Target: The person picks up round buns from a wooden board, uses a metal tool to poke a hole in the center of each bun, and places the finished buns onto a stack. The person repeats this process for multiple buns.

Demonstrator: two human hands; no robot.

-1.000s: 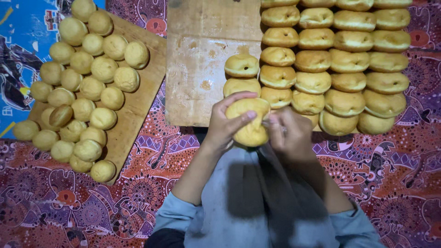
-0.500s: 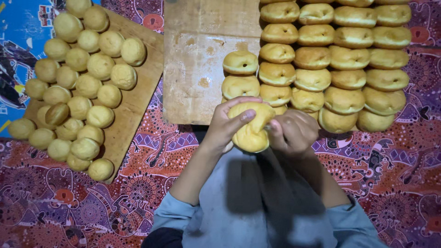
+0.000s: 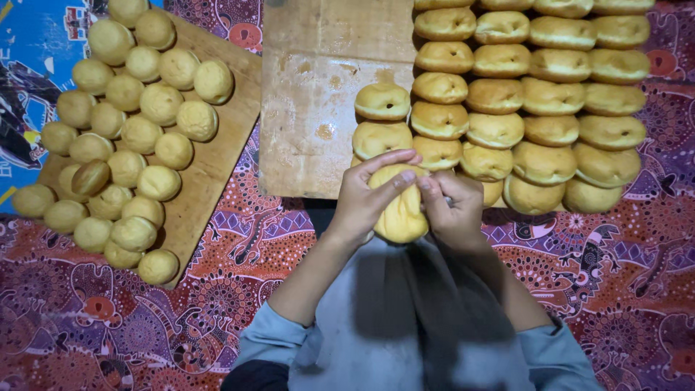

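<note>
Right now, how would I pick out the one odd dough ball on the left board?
Start at the wooden board on the left, covered with pale round dough balls. Look near its left edge, about halfway down the heap. The odd ball there is browner and glossier than the matte yellow ones packed around it.

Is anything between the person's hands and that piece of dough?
No. Both the left hand and right hand hold the dough piece directly, fingers pressed on its top. The shaped rings lie just beyond on the board, not between.
</note>
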